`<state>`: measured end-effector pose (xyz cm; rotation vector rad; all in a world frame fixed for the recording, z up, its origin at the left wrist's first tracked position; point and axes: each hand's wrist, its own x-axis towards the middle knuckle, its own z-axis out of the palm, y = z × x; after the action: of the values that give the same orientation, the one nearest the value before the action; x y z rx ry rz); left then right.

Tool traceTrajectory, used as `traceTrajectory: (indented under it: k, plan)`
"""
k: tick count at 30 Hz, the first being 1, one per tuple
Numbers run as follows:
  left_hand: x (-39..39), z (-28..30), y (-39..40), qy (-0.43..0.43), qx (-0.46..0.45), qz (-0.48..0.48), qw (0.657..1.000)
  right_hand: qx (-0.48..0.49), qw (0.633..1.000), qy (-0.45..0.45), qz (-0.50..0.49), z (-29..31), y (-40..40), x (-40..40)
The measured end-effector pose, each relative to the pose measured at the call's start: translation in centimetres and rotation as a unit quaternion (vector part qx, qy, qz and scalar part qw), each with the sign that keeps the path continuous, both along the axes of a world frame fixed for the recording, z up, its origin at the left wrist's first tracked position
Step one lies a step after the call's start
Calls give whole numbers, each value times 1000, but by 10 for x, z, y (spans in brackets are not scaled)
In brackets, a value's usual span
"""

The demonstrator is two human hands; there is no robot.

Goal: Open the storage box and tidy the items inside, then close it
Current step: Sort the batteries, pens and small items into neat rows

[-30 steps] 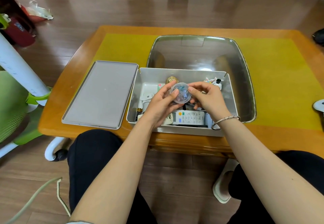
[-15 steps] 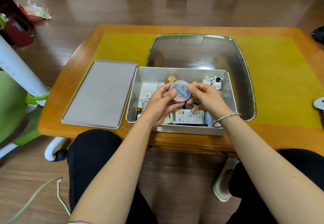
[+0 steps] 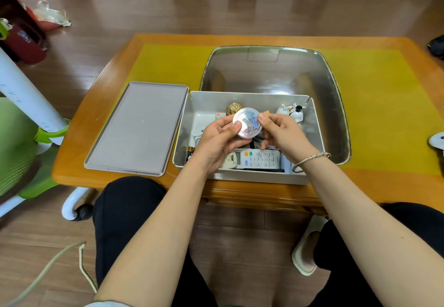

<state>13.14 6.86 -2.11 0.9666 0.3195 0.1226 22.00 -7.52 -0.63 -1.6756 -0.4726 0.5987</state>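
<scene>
Clear round case [image 3: 247, 122] turned lid-up, raised

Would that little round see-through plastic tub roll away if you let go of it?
Probably, if it landed on its edge: the little round clear plastic tub has a curved rim. It looks light, since the left hand and right hand hold it with fingertips only. Its smooth shiny plastic may be slippery.

**Both hands raised, fingers curled together**

Both bare forearms reach forward side by side. The left hand [image 3: 217, 138] and the right hand [image 3: 282, 134] meet, thumbs up, their fingers [image 3: 236, 126] curled in a shared pinch. A bracelet [image 3: 310, 161] circles the right wrist.
</scene>
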Motion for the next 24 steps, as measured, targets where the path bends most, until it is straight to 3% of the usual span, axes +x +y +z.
traceTrajectory:
  k: [6,10,15,18,21,24]
  plan:
    - [2,-1,-4,16,22,25,999,-97,987,-125,0,6,-3,0]
    - [5,-4,-6,18,60,61,996,-176,929,-326,22,11,-6,-2]
    - [4,-3,-9,22,87,78,993,-215,872,-437,49,8,3,-12]
    - [3,-1,-8,4,53,47,997,-190,894,-405,30,9,6,-7]
    - [4,-2,-4,6,69,30,997,-119,956,-266,41,12,-1,-2]
    - [2,-1,-6,12,79,18,997,-54,985,-154,55,14,-8,-1]
